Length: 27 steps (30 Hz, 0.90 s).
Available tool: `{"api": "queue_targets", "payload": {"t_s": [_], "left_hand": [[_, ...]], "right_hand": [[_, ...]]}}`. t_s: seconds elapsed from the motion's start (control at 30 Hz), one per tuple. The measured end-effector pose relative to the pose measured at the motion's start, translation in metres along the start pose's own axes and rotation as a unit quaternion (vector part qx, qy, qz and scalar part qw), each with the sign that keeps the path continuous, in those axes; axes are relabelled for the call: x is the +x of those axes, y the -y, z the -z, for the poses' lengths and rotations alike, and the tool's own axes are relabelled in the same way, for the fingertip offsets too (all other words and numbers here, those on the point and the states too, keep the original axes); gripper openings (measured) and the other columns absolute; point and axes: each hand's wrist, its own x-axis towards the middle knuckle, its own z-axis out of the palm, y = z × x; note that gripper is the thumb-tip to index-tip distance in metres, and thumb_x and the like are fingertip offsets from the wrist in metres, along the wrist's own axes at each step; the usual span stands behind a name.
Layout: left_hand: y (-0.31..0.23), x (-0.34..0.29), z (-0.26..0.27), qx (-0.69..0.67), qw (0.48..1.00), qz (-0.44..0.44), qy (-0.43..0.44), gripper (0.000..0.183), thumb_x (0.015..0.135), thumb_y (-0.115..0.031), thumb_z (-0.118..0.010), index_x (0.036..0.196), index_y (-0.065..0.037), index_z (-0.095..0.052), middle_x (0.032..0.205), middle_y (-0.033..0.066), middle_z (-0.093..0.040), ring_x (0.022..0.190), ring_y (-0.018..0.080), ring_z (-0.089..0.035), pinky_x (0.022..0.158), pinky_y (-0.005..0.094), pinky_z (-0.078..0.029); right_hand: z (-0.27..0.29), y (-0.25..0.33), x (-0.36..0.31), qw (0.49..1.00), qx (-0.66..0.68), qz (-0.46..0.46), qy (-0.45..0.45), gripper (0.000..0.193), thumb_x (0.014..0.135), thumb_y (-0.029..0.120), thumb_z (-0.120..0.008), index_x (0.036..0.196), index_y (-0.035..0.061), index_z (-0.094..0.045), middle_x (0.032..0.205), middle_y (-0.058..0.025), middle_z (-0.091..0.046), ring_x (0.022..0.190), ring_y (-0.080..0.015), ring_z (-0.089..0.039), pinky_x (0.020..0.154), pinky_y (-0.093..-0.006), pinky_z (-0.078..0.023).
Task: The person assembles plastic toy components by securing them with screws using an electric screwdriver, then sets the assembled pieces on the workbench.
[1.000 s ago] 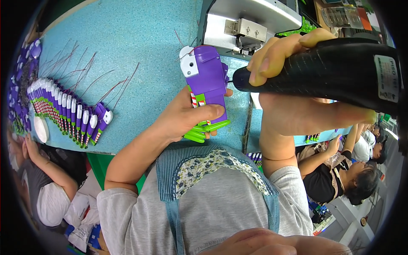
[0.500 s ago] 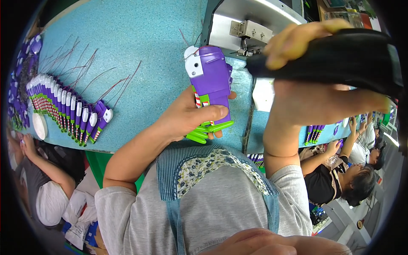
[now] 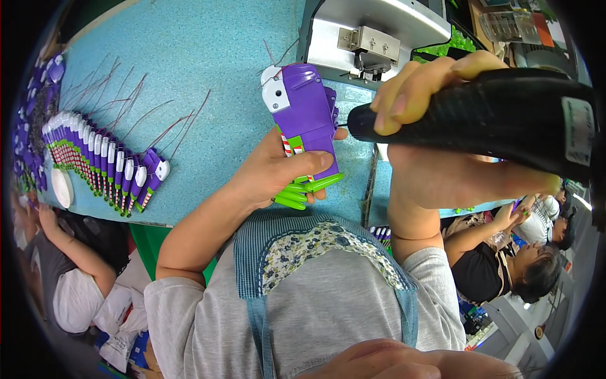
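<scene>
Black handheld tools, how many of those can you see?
1: the black handheld tool in the right hand, pointing toward the purple-and-white piece in the left hand. Others may be hidden.

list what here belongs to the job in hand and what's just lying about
Job in hand:
- purple-and-white part, in the left hand
- black handheld tool, in the right hand, tip toward the part
- probably the row of similar parts

Seemingly just lying about:
- white oval piece near the row
- clear container, upper right

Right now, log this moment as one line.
Left hand: grips purple piece | right hand: holds black tool, aimed at purple piece | row of similar pieces: on table, left
</scene>
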Motion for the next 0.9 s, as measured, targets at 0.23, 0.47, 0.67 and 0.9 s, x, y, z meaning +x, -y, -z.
{"api": "queue_targets", "payload": {"t_s": [0.23, 0.47, 0.67, 0.9], "left_hand": [[-0.001, 0.001, 0.000, 0.006, 1.000, 0.004, -0.005, 0.039, 0.081, -0.012, -0.067, 0.117, -0.002, -0.054, 0.077, 0.0056, -0.060, 0.054, 0.0150, -0.060, 0.046, 0.0269, -0.050], [-0.009, -0.003, -0.004, 0.027, 0.999, 0.014, -0.013, 0.038, 0.081, -0.012, -0.067, 0.115, -0.001, -0.055, 0.077, 0.0055, -0.060, 0.054, 0.0146, -0.060, 0.046, 0.0268, -0.050], [-0.008, -0.006, -0.005, 0.042, 0.999, 0.003, -0.018, 0.036, 0.081, -0.012, -0.066, 0.113, 0.000, -0.055, 0.077, 0.0060, -0.060, 0.055, 0.0148, -0.061, 0.045, 0.0261, -0.050], [0.002, -0.005, -0.002, 0.017, 1.000, -0.006, -0.008, 0.036, 0.081, -0.012, -0.066, 0.113, 0.000, -0.054, 0.076, 0.0057, -0.059, 0.053, 0.0148, -0.060, 0.045, 0.0266, -0.049]], "right_hand": [[0.003, -0.009, -0.006, 0.999, -0.003, -0.035, -0.018, 0.105, 0.066, 0.091, -0.036, 0.119, 0.0015, -0.048, 0.075, -0.0175, -0.057, 0.057, -0.0235, -0.054, 0.055, -0.0338, -0.046], [0.005, -0.003, 0.001, 0.999, 0.000, -0.013, 0.042, 0.099, 0.069, 0.089, -0.037, 0.114, 0.0009, -0.047, 0.075, -0.0171, -0.057, 0.058, -0.0234, -0.053, 0.053, -0.0347, -0.045], [-0.001, -0.006, -0.007, 1.000, 0.005, -0.007, -0.007, 0.100, 0.069, 0.089, -0.035, 0.114, 0.0012, -0.048, 0.074, -0.0164, -0.056, 0.056, -0.0227, -0.053, 0.054, -0.0345, -0.045], [-0.001, -0.012, -0.010, 0.999, -0.012, -0.024, -0.024, 0.102, 0.067, 0.091, -0.034, 0.115, 0.0017, -0.050, 0.071, -0.0161, -0.056, 0.053, -0.0223, -0.053, 0.052, -0.0327, -0.045]]}}
